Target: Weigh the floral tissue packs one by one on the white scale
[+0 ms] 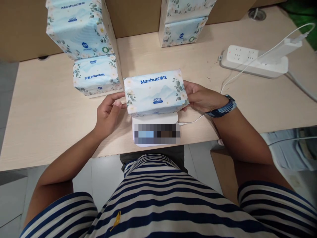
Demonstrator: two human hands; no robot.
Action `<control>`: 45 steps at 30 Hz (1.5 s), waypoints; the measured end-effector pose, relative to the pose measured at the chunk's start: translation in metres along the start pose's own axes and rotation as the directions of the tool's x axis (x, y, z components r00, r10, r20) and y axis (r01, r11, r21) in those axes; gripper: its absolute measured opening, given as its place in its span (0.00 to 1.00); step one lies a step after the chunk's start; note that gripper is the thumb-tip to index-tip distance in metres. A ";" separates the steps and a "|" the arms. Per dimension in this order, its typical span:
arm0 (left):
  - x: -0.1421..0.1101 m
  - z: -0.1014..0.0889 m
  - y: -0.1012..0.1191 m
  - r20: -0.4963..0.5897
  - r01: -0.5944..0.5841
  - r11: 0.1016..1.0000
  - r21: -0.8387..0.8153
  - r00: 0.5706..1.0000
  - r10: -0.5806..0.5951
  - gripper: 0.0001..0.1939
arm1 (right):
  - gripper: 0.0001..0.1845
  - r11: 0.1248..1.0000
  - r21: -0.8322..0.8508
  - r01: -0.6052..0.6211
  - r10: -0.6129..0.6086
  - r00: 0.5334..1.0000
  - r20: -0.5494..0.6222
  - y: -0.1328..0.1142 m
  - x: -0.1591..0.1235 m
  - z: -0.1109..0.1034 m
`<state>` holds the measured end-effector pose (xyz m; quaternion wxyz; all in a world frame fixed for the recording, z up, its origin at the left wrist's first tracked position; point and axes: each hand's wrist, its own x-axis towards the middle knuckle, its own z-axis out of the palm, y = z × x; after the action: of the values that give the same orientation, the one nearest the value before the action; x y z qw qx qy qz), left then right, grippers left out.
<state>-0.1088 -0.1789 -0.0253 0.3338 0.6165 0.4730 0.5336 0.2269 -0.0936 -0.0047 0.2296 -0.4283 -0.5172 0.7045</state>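
A soft pack of Manhua tissues (155, 92), pale blue with flower print, rests on a small white scale (156, 130) at the desk's front edge. My left hand (109, 112) touches the pack's left end with curled fingers and thumb. My right hand (201, 97), with a blue woven band at the wrist, grips the pack's right end. The scale's display is blurred.
Two stacks of the same tissue packs stand behind: one at the back left (86, 46), one at the back centre (184, 23). A white power strip (252, 61) with a plugged charger lies at the right; a white cable (195, 119) runs to the scale. Cardboard stands along the back.
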 end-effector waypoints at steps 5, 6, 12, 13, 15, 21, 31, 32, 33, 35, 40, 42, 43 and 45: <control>0.000 0.000 0.000 0.013 0.005 1.000 0.012 1.000 -0.005 0.25 | 0.35 1.000 0.020 0.003 -0.004 0.999 0.031 0.001 0.001 -0.001; 0.000 -0.001 0.001 0.017 0.005 1.000 0.013 1.000 -0.005 0.25 | 0.35 1.000 0.026 0.002 -0.002 0.999 0.034 0.002 0.001 -0.001; 0.001 -0.001 0.002 0.020 -0.004 1.000 0.002 1.000 0.004 0.23 | 0.37 0.999 0.032 0.015 -0.016 0.999 0.049 0.003 0.002 -0.002; 0.001 -0.001 0.002 0.013 -0.004 1.000 0.004 1.000 0.004 0.23 | 0.38 0.999 0.028 0.023 -0.024 0.999 0.047 0.004 0.003 -0.002; 0.001 -0.002 0.001 -0.002 0.001 1.000 0.018 1.000 -0.001 0.24 | 0.39 0.999 0.006 0.048 -0.048 0.998 0.041 0.007 0.004 -0.003; -0.001 -0.006 -0.005 -0.011 -0.011 1.000 0.028 1.000 0.011 0.21 | 0.43 0.894 -0.378 0.239 -0.314 0.938 -0.149 0.022 0.010 0.000; 0.000 -0.004 -0.002 -0.025 -0.116 0.992 0.045 0.993 0.117 0.16 | 0.19 0.023 -0.999 0.022 -0.454 0.891 0.009 0.006 0.009 0.024; 0.000 -0.004 -0.004 -0.023 -0.111 0.992 0.055 0.993 0.113 0.17 | 0.20 0.001 -1.000 0.013 -0.448 0.894 0.011 0.006 0.010 0.025; -0.001 -0.005 -0.006 -0.027 -0.106 0.992 0.067 0.994 0.108 0.18 | 0.21 -0.009 -1.000 0.013 -0.447 0.894 0.016 0.006 0.010 0.026; 0.001 -0.009 -0.011 -0.021 -0.113 0.987 0.117 0.993 0.117 0.20 | 0.23 -0.012 -0.999 0.030 -0.450 0.892 0.032 0.006 0.010 0.027; 0.008 -0.019 0.013 0.061 -0.554 0.666 0.499 0.790 0.610 0.24 | 0.24 -0.020 -0.999 0.047 -0.446 0.893 0.051 0.008 0.012 0.028; 0.002 -0.005 0.042 0.168 -0.725 0.443 0.527 0.600 0.782 0.21 | 0.24 -0.040 -0.999 0.033 -0.462 0.886 0.048 0.010 0.013 0.031; -0.005 0.007 0.058 0.247 -0.786 0.374 0.492 0.538 0.806 0.19 | 0.23 -0.047 -0.999 0.022 -0.479 0.877 0.042 0.011 0.013 0.033; -0.021 0.041 0.088 0.595 -0.876 0.373 0.307 0.482 0.643 0.18 | 0.23 -0.049 -0.999 -0.004 -0.516 0.856 0.022 0.014 0.013 0.037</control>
<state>-0.0481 -0.2237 0.0397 -0.0782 0.9234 0.1880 0.3255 0.1905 -0.1087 -0.0185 0.0856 -0.4760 -0.8751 -0.0171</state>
